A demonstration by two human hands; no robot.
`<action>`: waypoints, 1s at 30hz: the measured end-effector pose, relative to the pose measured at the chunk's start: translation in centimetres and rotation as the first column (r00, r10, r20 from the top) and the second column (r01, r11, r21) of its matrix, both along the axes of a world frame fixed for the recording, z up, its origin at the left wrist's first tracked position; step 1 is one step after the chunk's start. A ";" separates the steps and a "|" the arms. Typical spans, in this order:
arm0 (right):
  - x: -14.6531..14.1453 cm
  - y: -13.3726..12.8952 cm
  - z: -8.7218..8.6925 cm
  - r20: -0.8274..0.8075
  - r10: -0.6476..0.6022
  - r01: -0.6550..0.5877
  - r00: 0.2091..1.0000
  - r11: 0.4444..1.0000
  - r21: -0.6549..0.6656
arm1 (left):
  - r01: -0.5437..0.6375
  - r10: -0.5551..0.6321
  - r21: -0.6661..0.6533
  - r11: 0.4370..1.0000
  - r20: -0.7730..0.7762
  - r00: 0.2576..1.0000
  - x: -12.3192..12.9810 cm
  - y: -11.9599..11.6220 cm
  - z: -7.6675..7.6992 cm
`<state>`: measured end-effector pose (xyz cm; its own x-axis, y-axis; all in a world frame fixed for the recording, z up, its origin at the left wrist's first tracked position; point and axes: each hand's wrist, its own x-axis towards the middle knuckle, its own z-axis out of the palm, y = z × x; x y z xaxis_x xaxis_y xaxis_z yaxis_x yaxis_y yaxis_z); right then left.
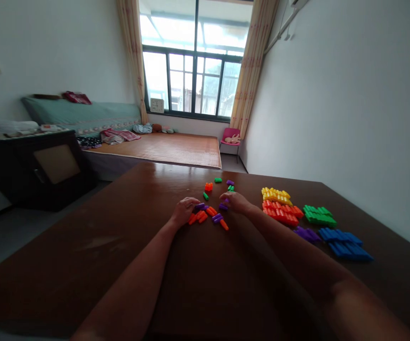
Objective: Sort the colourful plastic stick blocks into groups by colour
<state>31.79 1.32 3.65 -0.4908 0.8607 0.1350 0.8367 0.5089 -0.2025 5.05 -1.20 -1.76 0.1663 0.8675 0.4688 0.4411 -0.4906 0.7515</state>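
My left hand (184, 210) is closed with its fingertips at a purple piece (200, 206), left of a loose pile on the brown table. My right hand (236, 202) pinches a small purple piece (227, 201) on the pile's right side. Between and below the hands lie orange pieces (201, 217) and purple pieces (217, 218). Another purple piece (222, 207) rests just under my right fingertips. Beyond them are a red-orange cluster (209, 187) and green pieces (218, 180).
Sorted blocks lie at the right: yellow (276, 195), red-orange (282, 212), green (320, 215), purple (307, 234) and blue (347, 244). My right forearm passes close to the purple ones. The table's (120, 265) far edge faces a bed (176, 148).
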 end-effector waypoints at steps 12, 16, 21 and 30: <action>1.2 -5.6 0.8 -0.273 -0.010 0.054 0.962 0.987 0.151 | -0.146 0.144 -0.083 0.986 -0.032 0.989 -0.9 0.0 0.9; 8.6 -10.3 2.2 -0.480 -0.161 0.284 0.862 0.939 0.195 | -0.175 0.167 -0.132 0.976 -0.073 0.983 -1.3 -0.2 1.3; 17.8 -15.5 0.4 -0.588 -0.490 0.692 0.644 0.701 0.173 | -0.201 0.182 -0.112 0.973 -0.160 0.970 -1.0 -0.2 1.8; 18.3 -18.6 -3.5 -0.560 -0.525 0.761 0.640 0.536 0.366 | -0.007 -0.043 -0.347 0.938 -0.135 0.990 -2.0 0.9 2.7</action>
